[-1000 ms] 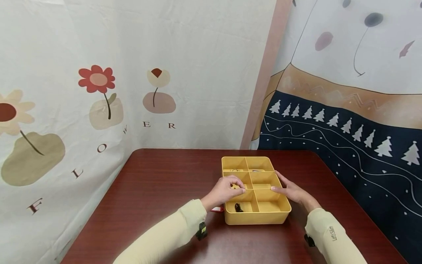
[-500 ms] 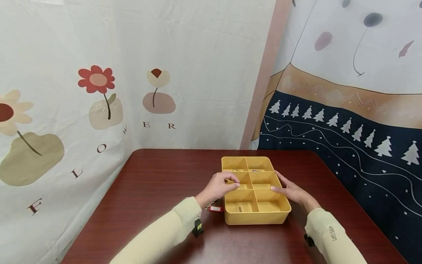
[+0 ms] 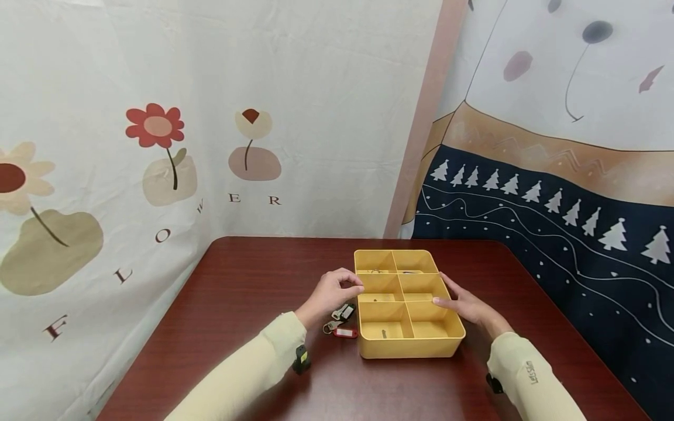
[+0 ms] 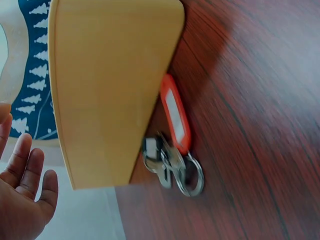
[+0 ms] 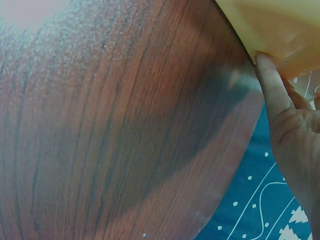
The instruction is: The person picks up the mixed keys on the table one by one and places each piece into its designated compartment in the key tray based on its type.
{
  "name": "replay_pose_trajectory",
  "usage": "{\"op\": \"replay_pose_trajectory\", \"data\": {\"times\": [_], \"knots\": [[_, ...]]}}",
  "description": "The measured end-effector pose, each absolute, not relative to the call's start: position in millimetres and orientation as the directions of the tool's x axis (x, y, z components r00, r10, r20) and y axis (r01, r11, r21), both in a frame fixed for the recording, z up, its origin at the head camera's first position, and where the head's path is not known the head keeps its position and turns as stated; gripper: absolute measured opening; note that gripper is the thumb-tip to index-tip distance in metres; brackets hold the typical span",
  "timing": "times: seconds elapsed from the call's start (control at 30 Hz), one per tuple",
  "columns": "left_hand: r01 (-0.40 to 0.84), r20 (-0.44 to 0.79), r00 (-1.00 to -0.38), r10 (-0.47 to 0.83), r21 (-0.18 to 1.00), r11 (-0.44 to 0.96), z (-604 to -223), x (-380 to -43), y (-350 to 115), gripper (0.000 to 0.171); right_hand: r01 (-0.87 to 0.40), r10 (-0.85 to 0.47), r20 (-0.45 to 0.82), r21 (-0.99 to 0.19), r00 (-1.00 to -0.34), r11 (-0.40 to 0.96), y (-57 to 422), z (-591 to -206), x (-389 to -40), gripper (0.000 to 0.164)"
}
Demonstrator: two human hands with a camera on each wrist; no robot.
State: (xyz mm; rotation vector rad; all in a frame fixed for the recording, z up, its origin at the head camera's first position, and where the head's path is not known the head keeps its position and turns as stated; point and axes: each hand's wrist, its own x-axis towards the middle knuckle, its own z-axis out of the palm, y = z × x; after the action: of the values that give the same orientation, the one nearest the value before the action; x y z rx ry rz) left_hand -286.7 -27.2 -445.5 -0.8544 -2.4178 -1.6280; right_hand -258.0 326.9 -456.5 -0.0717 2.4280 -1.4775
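Observation:
A yellow six-compartment box (image 3: 411, 349) stands on the table. My right hand (image 3: 471, 305) holds its right wall, thumb over the rim and fingers along the outside; the right wrist view shows this hand (image 5: 295, 140) against the wall. My left hand (image 3: 327, 297) hovers at the box's left edge, thumb and forefinger tips close together, with nothing visible between them. Below that hand, beside the box, lie keys with a red tag (image 3: 344, 333) and a key with a black tag (image 3: 344, 312). A small dark piece (image 3: 384, 334) lies in the front left compartment.
Small items (image 3: 411, 271) show in the back compartments, mostly hidden by the dividers. The dark red wooden table (image 3: 274, 275) has a patterned cloth (image 3: 326, 70) hanging behind it.
My left hand has drawn back leftward from over the box, uncovering the keys on the table. A larger black shape in the front left compartment has gone. The right hand has not moved.

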Motion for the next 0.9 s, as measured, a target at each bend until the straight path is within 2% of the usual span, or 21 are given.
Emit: {"op": "replay_pose_trajectory", "data": {"times": [0.33, 0.9], "knots": [[0.436, 0.278, -0.874, 0.398, 0.810, 0.392, -457, -295, -52, 0.005, 0.125, -0.189, -0.234, -0.879, -0.954, 0.460, 326, -456, -257, 0.092], [0.456, 0.214, -0.857, 0.469, 0.738, 0.497, -489, -302, -71, 0.004, 0.102, -0.183, -0.224, -0.853, -0.957, 0.511, 327, -455, -258, 0.091]]}}
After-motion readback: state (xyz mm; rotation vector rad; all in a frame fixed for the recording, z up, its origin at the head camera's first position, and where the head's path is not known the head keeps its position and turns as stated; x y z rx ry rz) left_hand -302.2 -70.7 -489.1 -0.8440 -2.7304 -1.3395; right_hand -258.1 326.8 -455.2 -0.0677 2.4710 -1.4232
